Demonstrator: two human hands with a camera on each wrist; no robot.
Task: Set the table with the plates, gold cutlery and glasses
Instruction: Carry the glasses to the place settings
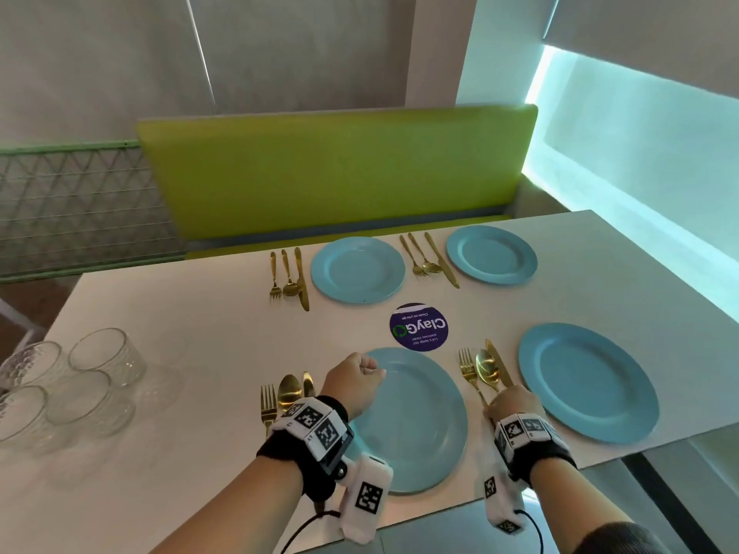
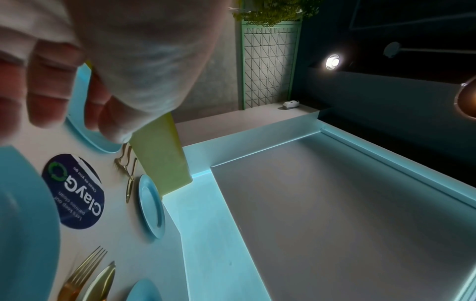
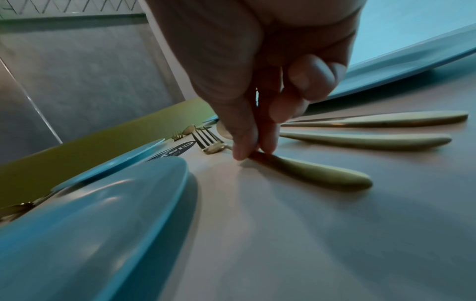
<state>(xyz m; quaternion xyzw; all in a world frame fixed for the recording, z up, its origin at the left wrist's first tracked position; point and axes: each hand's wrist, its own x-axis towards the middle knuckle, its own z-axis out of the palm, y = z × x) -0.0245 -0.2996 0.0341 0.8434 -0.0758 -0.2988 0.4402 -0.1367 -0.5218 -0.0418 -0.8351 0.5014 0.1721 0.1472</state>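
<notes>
Four blue plates lie on the white table: near left (image 1: 416, 433), near right (image 1: 588, 381), far left (image 1: 358, 269) and far right (image 1: 492, 253). A gold cutlery set lies left of each plate. My right hand (image 1: 510, 401) reaches between the two near plates; in the right wrist view its thumb and forefinger (image 3: 251, 151) pinch the handle of the gold fork (image 3: 322, 173), which lies flat beside the spoon (image 3: 373, 140) and knife (image 3: 386, 120). My left hand (image 1: 358, 375) hovers as a fist over the near left plate's far rim, its curled fingers (image 2: 51, 85) holding nothing.
Several clear glasses (image 1: 106, 351) stand grouped at the table's left edge. A round dark sticker (image 1: 418, 326) sits at the table's middle. A green bench back (image 1: 336, 173) runs behind the far edge. The near table edge passes under my wrists.
</notes>
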